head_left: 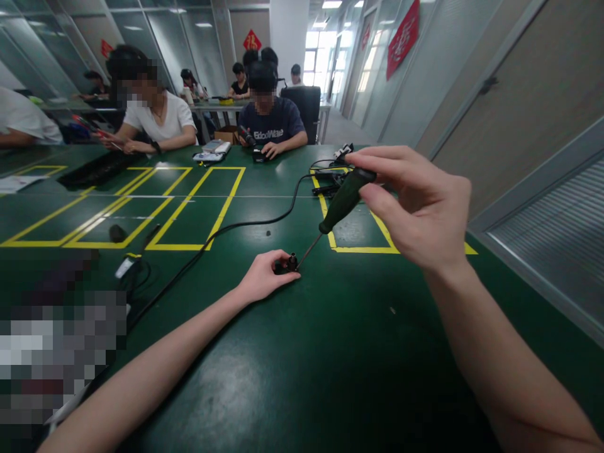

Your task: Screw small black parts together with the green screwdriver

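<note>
My right hand [415,201] grips a screwdriver [343,202] by the end of its dark green handle, thumb and fingers pinching it. The shaft slants down to the left, and its tip meets a small black part [292,262] on the table, or comes very close to it. Around that part close the thumb and fingers of my left hand [264,275], resting on the green tabletop. The part has a short upright cylinder; its exact kind is too small to make out, and some of it is hidden by my fingers.
Yellow tape rectangles [363,250] mark the green table [358,352]. A black cable [245,224] crosses it toward dark parts [328,182] behind the screwdriver. Another cable with a white tag [125,267] lies left. Across the table sit a person in a dark shirt [271,119] and one in white [163,119].
</note>
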### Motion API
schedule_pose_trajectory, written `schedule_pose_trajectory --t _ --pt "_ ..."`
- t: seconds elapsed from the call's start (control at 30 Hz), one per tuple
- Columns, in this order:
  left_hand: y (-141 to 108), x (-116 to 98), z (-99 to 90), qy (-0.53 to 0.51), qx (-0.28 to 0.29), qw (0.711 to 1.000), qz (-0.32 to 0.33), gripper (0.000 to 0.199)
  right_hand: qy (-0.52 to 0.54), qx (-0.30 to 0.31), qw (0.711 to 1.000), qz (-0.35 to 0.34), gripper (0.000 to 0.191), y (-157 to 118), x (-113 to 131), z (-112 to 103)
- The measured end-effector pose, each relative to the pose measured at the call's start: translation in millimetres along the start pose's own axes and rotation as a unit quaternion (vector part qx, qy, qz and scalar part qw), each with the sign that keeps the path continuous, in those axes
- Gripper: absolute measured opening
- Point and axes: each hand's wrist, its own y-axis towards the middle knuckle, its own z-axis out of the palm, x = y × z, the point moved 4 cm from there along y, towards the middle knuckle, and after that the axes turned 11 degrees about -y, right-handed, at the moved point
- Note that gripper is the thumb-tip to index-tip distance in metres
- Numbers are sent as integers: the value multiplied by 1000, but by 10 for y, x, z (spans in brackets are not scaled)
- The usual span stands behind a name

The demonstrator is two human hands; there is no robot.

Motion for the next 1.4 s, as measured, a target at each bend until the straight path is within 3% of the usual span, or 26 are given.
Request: schedule_pose_trajectory --t 0.3,0.47,0.7,0.87,1.07,1.23,1.4 --pt "-8 -15 -6 7 1 1000 8 29 -4 16 1000 6 28 -23 -18 29" --pt "-3 8 1 -1 -1 1000 3 27 -15 -10 1000 12 28 -22 -33 22" --pt "-1 21 0 2 -1 1000 2 30 -7 16 1000 10 33 -40 -48 45" --pt "-7 8 -2 3 -1 1000 5 28 -37 -7 999 -5 31 -32 -28 21" --pt "-3 5 -4 2 2 1000 3 29 -23 17 1000 -4 30 -39 -21 41" --pt "-2 0 -4 2 -1 1000 1 27 -35 -12 999 -11 28 -45 -9 29" --pt "-3 -3 0 5 -1 1000 6 27 -13 16 1000 -19 29 -54 42 45"
